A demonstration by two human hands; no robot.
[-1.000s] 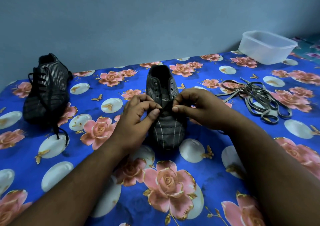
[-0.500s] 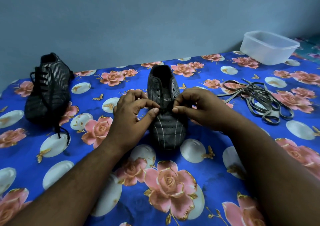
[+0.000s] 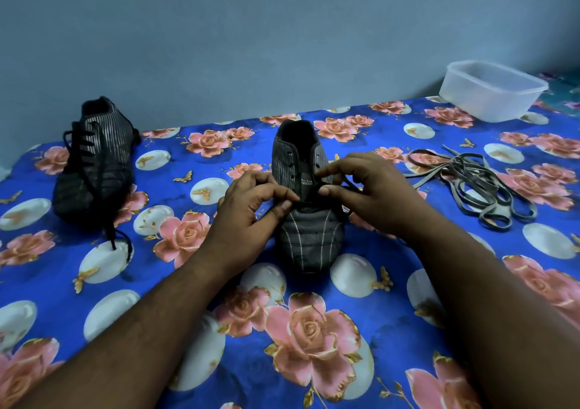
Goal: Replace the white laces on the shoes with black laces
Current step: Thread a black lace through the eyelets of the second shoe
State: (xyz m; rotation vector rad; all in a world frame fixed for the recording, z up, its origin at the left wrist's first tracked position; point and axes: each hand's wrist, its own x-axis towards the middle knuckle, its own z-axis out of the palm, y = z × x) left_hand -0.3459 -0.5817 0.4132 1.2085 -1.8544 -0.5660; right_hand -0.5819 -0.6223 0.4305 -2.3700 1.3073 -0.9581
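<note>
- Nearest you, your two bare forearms reach forward over the floral cloth (image 3: pixel 314 330), blue with pink roses and white ovals, which covers the surface.
- Your left hand (image 3: pixel 251 210) sits at the left side of the middle shoe (image 3: pixel 309 229), thumb and forefinger pinched together on the black lace (image 3: pixel 306 203) where it crosses the lowest eyelets.
- Your right hand (image 3: pixel 367 195) is at the shoe's right side, fingers curled, thumb and forefinger pinching the same black lace; a loop of it shows just behind your thumb.
- That shoe points its toe toward you, dark with pale stripes, its upper eyelets unlaced and its tongue showing.
- Farther left, well apart, the second shoe (image 3: pixel 94 163) lies tilted, already threaded with a black lace whose ends trail onto the cloth.
- To the right, beyond your right hand, the removed pale laces (image 3: pixel 477 182) lie in a loose tangle.
- Farthest, at the right rear by the wall, stands a clear plastic container (image 3: pixel 492 91).
</note>
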